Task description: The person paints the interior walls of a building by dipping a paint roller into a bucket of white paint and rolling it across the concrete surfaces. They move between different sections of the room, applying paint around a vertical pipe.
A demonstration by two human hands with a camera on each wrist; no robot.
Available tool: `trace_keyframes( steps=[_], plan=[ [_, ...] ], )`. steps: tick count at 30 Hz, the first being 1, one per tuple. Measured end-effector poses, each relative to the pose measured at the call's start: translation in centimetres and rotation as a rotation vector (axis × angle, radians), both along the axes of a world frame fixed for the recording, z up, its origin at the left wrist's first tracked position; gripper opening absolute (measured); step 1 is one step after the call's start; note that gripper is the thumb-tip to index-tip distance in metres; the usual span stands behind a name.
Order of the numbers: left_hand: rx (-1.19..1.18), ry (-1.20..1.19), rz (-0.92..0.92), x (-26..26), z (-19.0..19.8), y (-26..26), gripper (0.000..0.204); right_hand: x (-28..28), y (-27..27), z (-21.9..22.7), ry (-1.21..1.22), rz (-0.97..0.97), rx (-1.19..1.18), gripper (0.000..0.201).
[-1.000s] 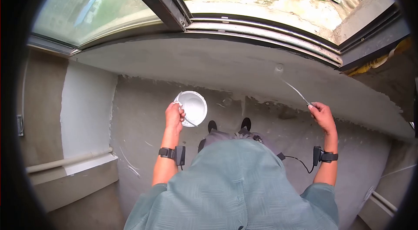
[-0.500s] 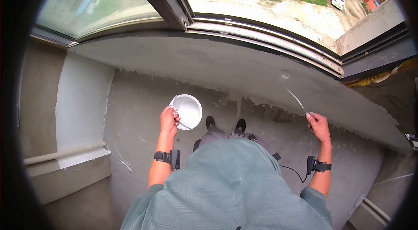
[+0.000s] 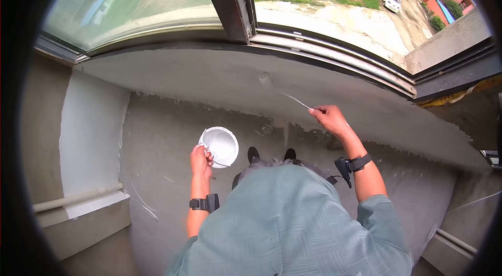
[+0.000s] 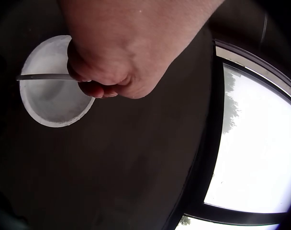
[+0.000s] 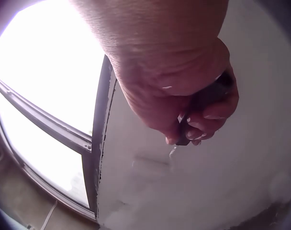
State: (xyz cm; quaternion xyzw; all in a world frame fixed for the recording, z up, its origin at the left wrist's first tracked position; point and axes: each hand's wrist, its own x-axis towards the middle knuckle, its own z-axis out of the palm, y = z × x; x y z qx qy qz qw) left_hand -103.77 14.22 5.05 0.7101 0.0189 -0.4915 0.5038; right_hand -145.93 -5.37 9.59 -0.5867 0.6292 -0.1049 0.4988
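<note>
My right hand [image 3: 330,118] curls round the dark grip [image 5: 205,99] of a small paint roller. From the grip a thin bent wire [image 3: 296,99] runs to the pale roller head [image 3: 265,78], which overlaps the grey-white wall [image 3: 209,69] below the window. In the right wrist view the roller head [image 5: 152,162] blends with the wall's colour. My left hand [image 3: 200,160] grips the bail [image 4: 45,76] of a white bucket [image 3: 237,146], which hangs over the floor. White paint coats the bucket's inside.
A dark-framed sliding window [image 3: 238,9] runs above the wall, its right part standing open. Both shoes [image 3: 290,154] are on the grey floor [image 3: 162,145]. A pale pipe [image 3: 78,197] runs along a ledge at the left. Yellow-edged material [image 3: 444,100] lies at the right.
My right hand and the roller have moved left along the wall. The left hand keeps hold of the bucket, which shifts slightly lower in view. The head view has turned a little.
</note>
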Motion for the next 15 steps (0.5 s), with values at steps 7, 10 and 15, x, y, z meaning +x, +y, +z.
trace_keyframes(
  steps=[7,10,15],
  plan=[
    [0.027,-0.015,0.024,3.4,-0.9,1.6,0.011,11.2,-1.9,-4.3,0.005,0.068,-0.037,0.047],
    [0.032,-0.021,0.024,4.0,-1.2,1.9,0.011,14.0,-2.5,-5.4,-0.025,0.091,-0.042,0.047],
    [0.03,-0.036,0.037,3.6,-1.3,1.5,0.012,10.1,-2.5,-5.8,-0.033,0.075,-0.1,0.047]
  ],
)
